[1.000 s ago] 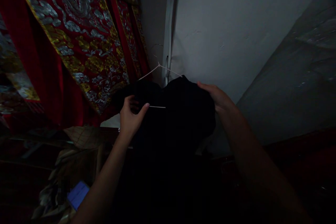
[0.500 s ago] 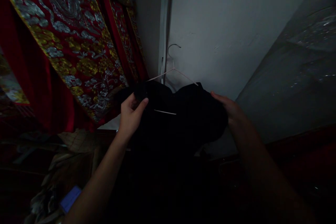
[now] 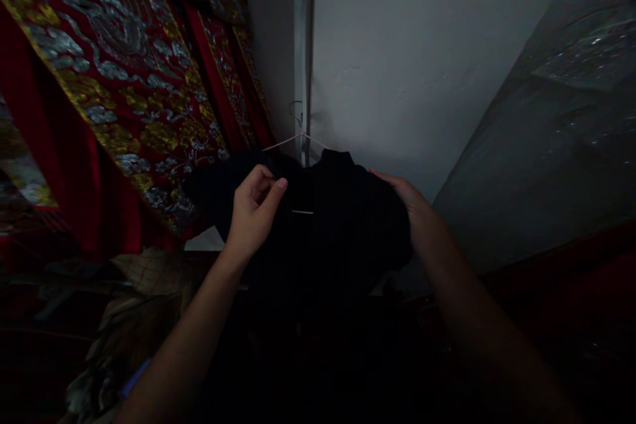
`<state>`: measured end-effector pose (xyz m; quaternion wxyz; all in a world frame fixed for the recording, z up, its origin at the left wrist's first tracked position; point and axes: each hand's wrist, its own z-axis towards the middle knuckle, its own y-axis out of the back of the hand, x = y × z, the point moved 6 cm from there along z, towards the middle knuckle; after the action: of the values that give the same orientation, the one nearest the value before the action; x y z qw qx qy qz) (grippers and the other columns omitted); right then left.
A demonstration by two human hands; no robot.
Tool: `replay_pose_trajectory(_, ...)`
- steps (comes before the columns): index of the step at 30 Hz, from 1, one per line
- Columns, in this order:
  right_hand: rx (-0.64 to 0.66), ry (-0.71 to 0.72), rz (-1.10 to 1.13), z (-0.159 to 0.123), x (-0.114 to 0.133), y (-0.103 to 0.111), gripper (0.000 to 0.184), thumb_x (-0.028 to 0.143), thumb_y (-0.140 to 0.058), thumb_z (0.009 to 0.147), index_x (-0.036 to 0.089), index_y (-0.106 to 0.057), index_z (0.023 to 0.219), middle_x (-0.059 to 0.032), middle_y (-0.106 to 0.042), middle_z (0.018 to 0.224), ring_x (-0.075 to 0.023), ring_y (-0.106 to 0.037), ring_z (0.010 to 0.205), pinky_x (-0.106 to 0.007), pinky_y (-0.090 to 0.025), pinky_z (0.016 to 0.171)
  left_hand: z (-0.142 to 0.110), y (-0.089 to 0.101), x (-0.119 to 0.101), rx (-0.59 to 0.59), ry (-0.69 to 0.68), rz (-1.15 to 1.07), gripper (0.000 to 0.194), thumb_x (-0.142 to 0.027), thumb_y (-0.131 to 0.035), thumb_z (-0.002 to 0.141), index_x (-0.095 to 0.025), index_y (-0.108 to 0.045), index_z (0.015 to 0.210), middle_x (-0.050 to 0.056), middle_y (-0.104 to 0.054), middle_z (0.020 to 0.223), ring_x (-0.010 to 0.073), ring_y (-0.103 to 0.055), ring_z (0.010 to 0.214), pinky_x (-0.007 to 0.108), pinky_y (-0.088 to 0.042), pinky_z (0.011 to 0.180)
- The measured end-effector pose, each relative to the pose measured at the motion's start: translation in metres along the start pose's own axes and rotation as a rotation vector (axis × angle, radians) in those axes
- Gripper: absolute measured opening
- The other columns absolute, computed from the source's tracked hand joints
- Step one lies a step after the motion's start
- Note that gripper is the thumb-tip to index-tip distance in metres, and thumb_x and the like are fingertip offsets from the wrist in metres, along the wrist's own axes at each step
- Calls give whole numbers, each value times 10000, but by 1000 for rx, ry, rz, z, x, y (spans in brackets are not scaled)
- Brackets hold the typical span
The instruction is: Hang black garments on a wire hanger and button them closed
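Note:
A black garment (image 3: 348,232), perhaps a shirt or jacket, hangs on a thin wire hanger (image 3: 301,135) in the middle of the head view. Its collar stands up around the hanger's neck, and a short stretch of the lower bar shows in the front opening. My left hand (image 3: 256,205) pinches the cloth near the collar on the left, thumb against fingers. At the garment's right shoulder, my right hand (image 3: 410,202) holds the outer edge, with most of its fingers hidden behind the cloth. Dim light hides the garment's lower part.
Red cloth (image 3: 124,79) with gold and silver embroidery hangs at the left. Behind the garment stands a pale wall (image 3: 397,46) with a vertical pipe or strip (image 3: 301,26). Clear plastic sheeting (image 3: 571,106) covers the right side. Dim clutter (image 3: 114,338) lies at lower left.
The hanger and garment have shifted left in view. The right side of the collar has come up and inward, covering more of the hanger, and less of its lower bar shows.

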<state>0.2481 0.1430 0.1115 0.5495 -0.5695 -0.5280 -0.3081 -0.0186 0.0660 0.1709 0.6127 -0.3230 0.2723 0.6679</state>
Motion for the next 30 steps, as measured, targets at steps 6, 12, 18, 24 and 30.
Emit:
replay_pose_trajectory(6, -64, 31, 78, -6, 0, 0, 256, 407, -614, 901, 203, -758, 842, -74, -784, 767, -251, -753, 708, -404, -625, 735, -5, 1, 5, -45, -8, -70, 255, -359, -750, 857, -208, -545, 848, -43, -513, 692, 92, -477, 579, 186, -403, 524)
replay_pose_trajectory(12, -96, 191, -40, -18, 14, 10, 245, 428, -725, 816, 187, -758, 845, -79, -778, 765, -265, -755, 730, -387, -622, 720, -12, -4, 8, -56, 22, -113, 256, -351, -755, 852, -210, -543, 875, -44, -514, 708, 91, -481, 574, 196, -410, 526)
replay_pose_trajectory(18, -566, 652, -406, -50, -7, 41, 310, 470, -736, 789, 189, -726, 918, -92, -751, 1003, -280, -697, 1000, -434, -554, 928, -40, -26, 30, 34, 162, -112, 270, -299, -725, 862, -207, -479, 798, -57, -469, 653, 86, -449, 564, 193, -336, 516)
replay_pose_trajectory(24, -846, 857, -377, -79, -136, 2, 295, 447, -693, 854, 209, -654, 1025, -88, -664, 1050, -227, -639, 1010, -377, -507, 923, -52, -24, 54, -17, 224, -172, 252, -277, -751, 816, -204, -511, 791, -65, -475, 640, 81, -452, 542, 191, -361, 518)
replay_pose_trajectory(30, -225, 204, -302, -18, -231, -63, 637, 783, -548, 833, 195, -632, 603, -13, -554, 482, -146, -512, 478, -278, -368, 514, -57, -13, 41, -15, 253, -224, 255, -260, -785, 792, -204, -537, 802, -70, -489, 622, 72, -462, 527, 174, -371, 502)
